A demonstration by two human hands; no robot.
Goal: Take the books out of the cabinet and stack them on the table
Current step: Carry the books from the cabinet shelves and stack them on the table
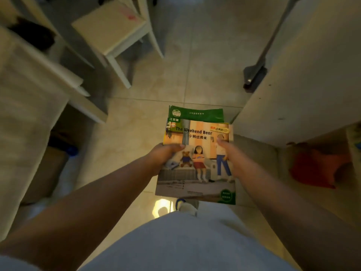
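Above the tiled floor (140, 118), books (197, 153) gripped between left hand (166, 155) and right hand (232, 159), stool (109, 26) ahead.

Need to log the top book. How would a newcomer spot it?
Follow both forearms to the left hand and right hand: they grip a small pile. The top book shows "The Weekend Bear"; the green book beneath only peeks out behind.

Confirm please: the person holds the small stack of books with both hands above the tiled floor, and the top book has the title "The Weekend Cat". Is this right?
Not quite. The head view shows the top book titled "The Weekend Bear", not "Cat". The rest holds: the left hand and right hand both grip the stack, with a green book underneath, above the tiled floor.
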